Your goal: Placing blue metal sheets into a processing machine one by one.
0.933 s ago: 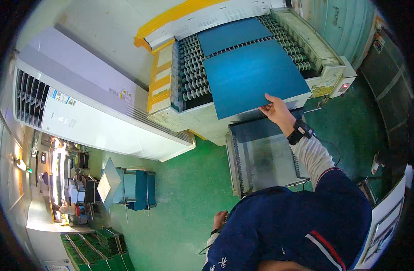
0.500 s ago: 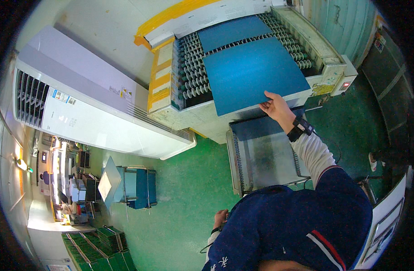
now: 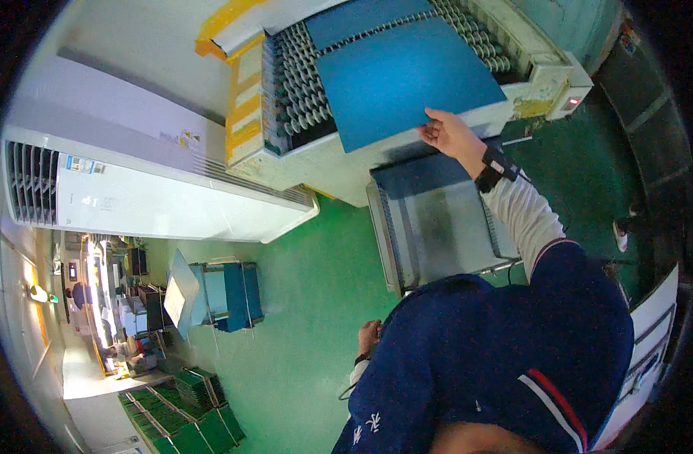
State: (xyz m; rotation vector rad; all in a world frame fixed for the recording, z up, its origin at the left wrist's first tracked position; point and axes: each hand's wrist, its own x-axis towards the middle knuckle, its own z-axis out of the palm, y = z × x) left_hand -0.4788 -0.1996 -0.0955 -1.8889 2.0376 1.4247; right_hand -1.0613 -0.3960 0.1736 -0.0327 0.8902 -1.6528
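Observation:
My right hand (image 3: 454, 138) is at the near edge of a flat blue panel (image 3: 407, 83). Its thumb side rests over the panel's top face while the other fingers curl below the edge, so the hand looks closed on it. The panel lies on the rows of white ring rollers (image 3: 307, 98) of a conveyor machine, its near edge overhanging the machine's front. A second blue panel (image 3: 354, 21) lies just beyond, with a narrow gap between them. Low beside my body, my left hand (image 3: 370, 335) is partly hidden by my sleeve; its fingers look curled, and anything inside them is hidden.
Below the machine front stands a metal rack cart (image 3: 444, 231) with a blue panel at its far end. A tall white air conditioner (image 3: 157, 197) stands left. Farther off are a rack with blue panels (image 3: 244, 295) and stacked green racks (image 3: 187, 412). A person's foot (image 3: 620, 236) shows at right.
My view has shifted, so the machine sits higher in the picture. The near blue panel seems slightly farther onto the rollers, with my right hand still at its edge. My left hand stays low.

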